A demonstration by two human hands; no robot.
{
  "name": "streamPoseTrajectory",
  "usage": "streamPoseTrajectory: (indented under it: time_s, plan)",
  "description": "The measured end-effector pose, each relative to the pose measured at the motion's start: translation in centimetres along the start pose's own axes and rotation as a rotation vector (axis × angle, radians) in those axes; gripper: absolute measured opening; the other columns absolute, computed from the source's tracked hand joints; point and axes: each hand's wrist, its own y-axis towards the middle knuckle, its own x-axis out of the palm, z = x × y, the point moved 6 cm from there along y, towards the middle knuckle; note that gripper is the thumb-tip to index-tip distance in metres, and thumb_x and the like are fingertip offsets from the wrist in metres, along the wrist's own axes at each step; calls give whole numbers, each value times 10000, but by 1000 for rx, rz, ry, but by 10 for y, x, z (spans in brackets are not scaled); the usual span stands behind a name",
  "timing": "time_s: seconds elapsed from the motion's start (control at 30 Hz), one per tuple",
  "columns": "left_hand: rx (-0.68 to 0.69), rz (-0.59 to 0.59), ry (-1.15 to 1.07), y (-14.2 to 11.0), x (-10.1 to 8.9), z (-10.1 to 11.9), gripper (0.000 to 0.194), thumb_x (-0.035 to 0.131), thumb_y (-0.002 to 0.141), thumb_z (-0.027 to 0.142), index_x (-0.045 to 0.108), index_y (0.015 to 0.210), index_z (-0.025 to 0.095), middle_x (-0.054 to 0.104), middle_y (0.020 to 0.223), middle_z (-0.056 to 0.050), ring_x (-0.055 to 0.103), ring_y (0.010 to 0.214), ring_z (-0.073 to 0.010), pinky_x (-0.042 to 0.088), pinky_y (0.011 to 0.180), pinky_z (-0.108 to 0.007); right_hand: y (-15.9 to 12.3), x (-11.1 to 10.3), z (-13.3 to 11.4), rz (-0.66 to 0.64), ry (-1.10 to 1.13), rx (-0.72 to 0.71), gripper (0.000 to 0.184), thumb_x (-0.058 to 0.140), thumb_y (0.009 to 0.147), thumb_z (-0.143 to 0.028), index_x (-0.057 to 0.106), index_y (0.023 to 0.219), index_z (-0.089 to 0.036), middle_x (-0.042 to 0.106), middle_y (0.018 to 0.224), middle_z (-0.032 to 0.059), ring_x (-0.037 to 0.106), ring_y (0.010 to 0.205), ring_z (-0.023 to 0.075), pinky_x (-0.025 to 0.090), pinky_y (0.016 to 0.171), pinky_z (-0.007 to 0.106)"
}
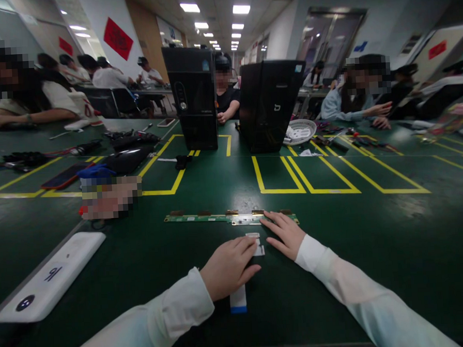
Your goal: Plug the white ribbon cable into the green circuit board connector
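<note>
A long narrow green circuit board (203, 217) lies across the green table in front of me. A white flat ribbon cable (238, 299) with a blue end runs from under my left hand toward the board. My left hand (228, 267) rests on the cable, fingers curled and pressing it down. My right hand (283, 234) lies flat with fingers spread, its fingertips on the board's connector (246, 220) near the middle.
A white oblong device (51, 279) lies at the left. Two black computer towers (269, 104) stand behind yellow floor-tape boxes (278, 176). A white basket (299, 130), phones and cables (66, 175) lie further back. Several people sit at the far tables.
</note>
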Motion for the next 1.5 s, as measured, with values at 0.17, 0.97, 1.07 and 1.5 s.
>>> streamPoseTrajectory:
  time_s: [0.17, 0.97, 1.07, 1.5]
  plan:
    - [-3, -1, 19, -2, 2, 2, 489, 429, 954, 456, 499, 1324, 144, 568, 1347, -126, 526, 1242, -262, 461, 1004, -414, 1, 6, -21, -29, 14, -14, 563, 403, 959, -459, 434, 1430, -153, 371, 1490, 171, 335, 1369, 301, 335, 1102, 538]
    - [-125, 39, 33, -6, 4, 6, 562, 388, 954, 507, 479, 1364, 133, 541, 1400, -132, 514, 1273, -265, 394, 1077, -460, 6, -10, -23, -29, 105, -6, 507, 413, 960, -418, 478, 1389, -154, 473, 1375, 170, 452, 1236, 289, 427, 1021, 505]
    - [-145, 49, 48, -7, 3, 5, 569, 403, 946, 512, 486, 1354, 124, 549, 1387, -150, 521, 1271, -270, 408, 1066, -465, 6, -8, -22, -27, 106, -3, 520, 419, 957, -425, 467, 1401, -159, 465, 1382, 171, 440, 1246, 295, 421, 1025, 514]
    - [-154, 23, 1, -6, 9, 2, 577, 407, 951, 495, 433, 1402, 136, 485, 1451, -128, 436, 1348, -271, 417, 1068, -454, 5, -5, -21, -38, 107, 5, 536, 416, 956, -435, 446, 1426, -180, 449, 1403, 158, 424, 1265, 297, 413, 1036, 515]
